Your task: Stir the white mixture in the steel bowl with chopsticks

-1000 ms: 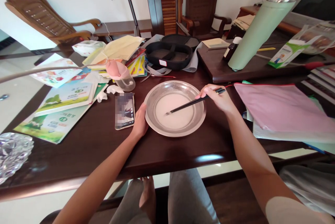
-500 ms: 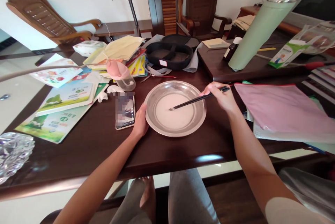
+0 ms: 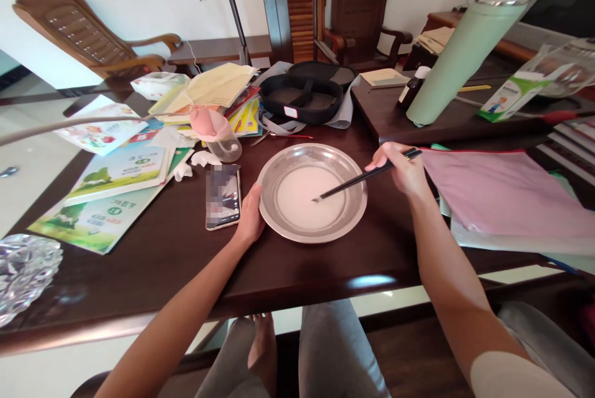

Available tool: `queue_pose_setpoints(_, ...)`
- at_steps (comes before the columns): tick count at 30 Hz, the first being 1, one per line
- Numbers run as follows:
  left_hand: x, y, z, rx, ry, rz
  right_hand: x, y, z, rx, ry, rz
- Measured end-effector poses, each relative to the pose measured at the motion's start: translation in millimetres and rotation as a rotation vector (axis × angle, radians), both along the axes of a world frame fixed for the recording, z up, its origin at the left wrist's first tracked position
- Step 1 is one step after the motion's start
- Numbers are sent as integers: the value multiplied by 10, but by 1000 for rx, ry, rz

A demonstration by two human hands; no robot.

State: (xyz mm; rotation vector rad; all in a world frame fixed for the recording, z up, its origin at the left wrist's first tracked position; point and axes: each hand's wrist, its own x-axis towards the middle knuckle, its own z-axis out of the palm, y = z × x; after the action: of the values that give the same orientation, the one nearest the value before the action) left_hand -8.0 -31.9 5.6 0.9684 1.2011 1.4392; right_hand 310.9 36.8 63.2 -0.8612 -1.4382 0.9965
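Note:
A round metal basin (image 3: 267,215) stands on the dark wooden table, with a milky white liquid (image 3: 304,212) in its bottom. My left hand (image 3: 250,217) holds the basin at its left rim, the fingers partly hidden behind the edge. In my right hand (image 3: 402,165) is a pair of black chopsticks (image 3: 357,180), gripped near the upper end. They slant down to the left over the right rim, and their tips touch the liquid near its middle. A smartphone (image 3: 224,196) lies just left of my left hand.
Left of the phone lie workbooks (image 3: 121,172) and a glass dish (image 3: 28,277). Behind the basin are a pink-lidded cup (image 3: 216,131) and an open black case (image 3: 302,100). To the right are a tall green thermos (image 3: 465,57) and a pink zip folder (image 3: 502,190).
My right hand has shifted to the right with the chopsticks, and their tips have moved right through the liquid. My left hand stays on the rim.

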Motion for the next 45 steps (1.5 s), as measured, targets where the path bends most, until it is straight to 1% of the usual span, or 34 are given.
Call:
queue_pose_setpoints(2,-5,-1,-5,3,0,1,-2,-5,-9,-14,-1,40)
queue_pose_setpoints(5,-1,0,-4,4,-17,7,-73,-45,5,-51,-95,164)
queue_pose_setpoints(6,2,0,-4,2,-22,7,-95,-57,16,-51,-124,181)
queue_pose_setpoints(7,5,1,-4,-1,-23,8,-107,-65,29,-43,-144,171)
queue_pose_setpoints(9,8,2,-4,-7,-19,12,-93,-61,46,-21,-137,84)
queue_pose_setpoints(11,6,1,-5,-8,-11,17,-46,-35,43,-3,-80,-22)
queue_pose_setpoints(12,3,1,-5,-8,-7,18,-23,-22,35,-1,-50,-51)
queue_pose_setpoints(14,-3,0,-6,-6,-2,18,-6,-8,15,-15,-16,-39)
queue_pose_setpoints(17,-6,-2,-3,-9,-5,18,-59,-29,4,-62,-75,99)
queue_pose_setpoints(19,0,-4,3,-10,-8,16,-99,-48,13,-53,-120,145)
queue_pose_setpoints(21,9,-8,11,-10,-11,15,-99,-49,22,-17,-118,92)
queue_pose_setpoints(24,16,-10,16,-8,-19,19,-38,-18,14,16,-44,-52)
queue_pose_setpoints(26,10,-7,12,-3,-9,22,-12,-4,1,11,-10,-67)
queue_pose_setpoints(27,6,-6,9,0,1,21,-16,-6,-3,1,-13,-39)
queue_pose_setpoints(30,-1,-3,10,1,2,13,-76,-37,13,-26,-95,109)
queue_pose_setpoints(31,1,-3,13,-2,-8,13,-95,-47,25,-25,-122,133)
queue_pose_setpoints(32,4,-3,17,-4,-13,14,-106,-53,36,-18,-140,125)
queue_pose_setpoints(33,7,-3,20,-4,-12,16,-105,-52,44,-9,-144,88)
queue_pose_setpoints(36,12,-2,15,4,4,24,-52,-15,33,18,-79,-74)
queue_pose_setpoints(37,10,-1,9,6,8,24,-33,-1,20,21,-49,-100)
queue_pose_setpoints(39,3,2,-6,5,12,20,-21,11,-4,8,-17,-69)
queue_pose_setpoints(42,-4,1,-11,5,7,9,-68,-21,2,-28,-83,82)
queue_pose_setpoints(43,-3,-1,-6,9,8,9,-87,-37,15,-30,-114,114)
queue_pose_setpoints(45,1,-4,5,16,18,17,-102,-57,43,-21,-148,100)
